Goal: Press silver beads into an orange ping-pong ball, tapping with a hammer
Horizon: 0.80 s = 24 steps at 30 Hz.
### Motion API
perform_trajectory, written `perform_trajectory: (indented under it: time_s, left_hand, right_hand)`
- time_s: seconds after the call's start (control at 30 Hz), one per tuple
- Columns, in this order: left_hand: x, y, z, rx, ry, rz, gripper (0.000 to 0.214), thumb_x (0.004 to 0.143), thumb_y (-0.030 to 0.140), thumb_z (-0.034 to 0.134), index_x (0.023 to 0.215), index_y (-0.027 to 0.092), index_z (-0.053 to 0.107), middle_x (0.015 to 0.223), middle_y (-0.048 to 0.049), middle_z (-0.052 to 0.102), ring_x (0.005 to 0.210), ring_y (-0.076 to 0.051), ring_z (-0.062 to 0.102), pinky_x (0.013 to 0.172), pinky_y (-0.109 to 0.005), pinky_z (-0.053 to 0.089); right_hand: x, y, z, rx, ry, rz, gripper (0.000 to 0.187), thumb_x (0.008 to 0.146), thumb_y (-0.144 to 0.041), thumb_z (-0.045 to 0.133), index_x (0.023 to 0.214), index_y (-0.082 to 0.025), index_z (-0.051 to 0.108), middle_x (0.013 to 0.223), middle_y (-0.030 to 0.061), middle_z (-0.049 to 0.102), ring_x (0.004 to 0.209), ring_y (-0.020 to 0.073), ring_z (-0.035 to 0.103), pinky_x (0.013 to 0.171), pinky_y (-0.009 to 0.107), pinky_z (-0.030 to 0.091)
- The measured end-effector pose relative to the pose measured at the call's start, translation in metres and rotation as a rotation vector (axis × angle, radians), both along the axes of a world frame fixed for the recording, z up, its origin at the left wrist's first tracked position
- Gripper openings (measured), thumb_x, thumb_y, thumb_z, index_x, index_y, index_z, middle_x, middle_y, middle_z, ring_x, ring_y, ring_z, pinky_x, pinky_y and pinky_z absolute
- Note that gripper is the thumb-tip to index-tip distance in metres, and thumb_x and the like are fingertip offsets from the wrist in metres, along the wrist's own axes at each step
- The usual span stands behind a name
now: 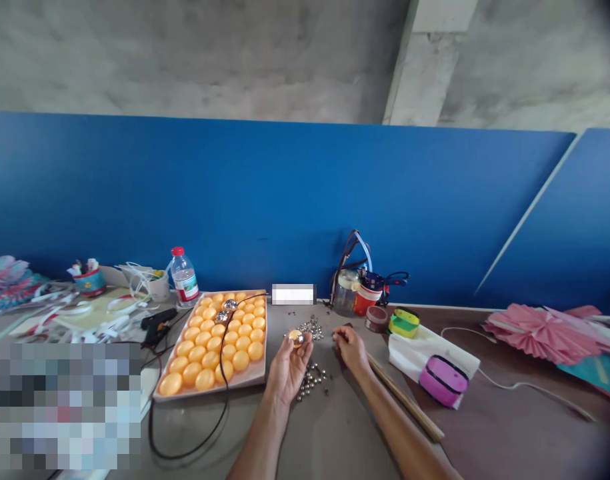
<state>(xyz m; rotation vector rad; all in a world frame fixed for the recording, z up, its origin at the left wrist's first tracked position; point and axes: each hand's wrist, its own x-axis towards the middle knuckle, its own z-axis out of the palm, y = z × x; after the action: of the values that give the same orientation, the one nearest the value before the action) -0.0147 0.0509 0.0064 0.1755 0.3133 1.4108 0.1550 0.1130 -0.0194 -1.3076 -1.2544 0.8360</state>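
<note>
My left hand (288, 365) is raised palm-up over the table, its fingertips closed on a small orange ball (295, 337) partly covered with shiny beads. Just to its right, my right hand (349, 347) rests on the table with fingers curled near the silver beads (312, 328); what it pinches, if anything, is too small to see. More loose beads (312, 381) lie below my left hand. A white tray (211, 393) of several orange balls (219, 343) stands to the left, with two bead-covered balls (226, 310) near its far end.
A black cable (223, 393) crosses the tray. A glue gun (157, 321) and water bottle (185, 278) sit left of it. Jars (357, 293), a pink case (443, 380), a wooden stick (402, 399) and pink paper fans (539, 330) lie right. A blue partition (295, 207) backs the table.
</note>
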Motion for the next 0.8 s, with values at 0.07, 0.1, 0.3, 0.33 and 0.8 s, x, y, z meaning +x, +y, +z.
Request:
perform_trajectory:
  time_s: [0.07,0.1,0.3,0.33,0.8]
  left_hand:
    - [0.0,0.001,-0.003,0.003,0.014,0.001,0.007,0.079,0.014,0.061,0.086,0.011,0.061,0.092,-0.0113,0.068,0.094,-0.02,0.065,0.086,-0.033,0.051]
    - [0.0,0.001,-0.003,0.001,0.023,0.014,0.007,0.078,0.015,0.062,0.084,0.012,0.061,0.09,-0.0101,0.069,0.092,-0.019,0.066,0.085,-0.032,0.051]
    - [-0.001,0.0,-0.002,0.016,0.078,0.056,0.017,0.072,0.011,0.067,0.086,0.015,0.06,0.091,-0.0076,0.069,0.082,-0.016,0.066,0.078,-0.028,0.052]
    - [-0.001,-0.001,-0.002,0.004,0.085,0.059,0.018,0.071,0.011,0.068,0.088,0.015,0.06,0.091,-0.0071,0.069,0.081,-0.016,0.066,0.078,-0.028,0.052]
    - [0.005,-0.004,0.005,-0.01,0.224,0.047,0.043,0.066,0.016,0.074,0.105,0.021,0.056,0.097,-0.0049,0.066,0.087,-0.018,0.064,0.082,-0.03,0.05]
  right_hand:
    - [-0.012,-0.002,0.012,0.036,0.048,0.048,0.019,0.063,-0.033,0.058,0.075,-0.018,0.058,0.061,0.0001,0.06,0.047,0.0129,0.049,0.048,0.025,0.039]
    - [-0.018,-0.004,0.02,0.044,0.075,0.088,0.019,0.063,-0.032,0.06,0.076,-0.018,0.058,0.059,-0.0007,0.058,0.047,0.0122,0.048,0.048,0.024,0.038]
    - [-0.05,-0.022,0.047,0.0,0.405,0.293,0.024,0.062,-0.034,0.067,0.075,-0.017,0.057,0.061,-0.0015,0.059,0.049,0.009,0.046,0.052,0.024,0.037]
    - [-0.051,-0.022,0.043,-0.02,0.441,0.301,0.025,0.062,-0.036,0.068,0.074,-0.016,0.058,0.06,-0.0015,0.058,0.049,0.0087,0.046,0.052,0.024,0.036]
    - [-0.046,-0.024,0.034,-0.084,0.702,0.41,0.025,0.06,-0.036,0.072,0.067,-0.018,0.055,0.06,-0.0029,0.055,0.047,0.0069,0.04,0.05,0.022,0.03]
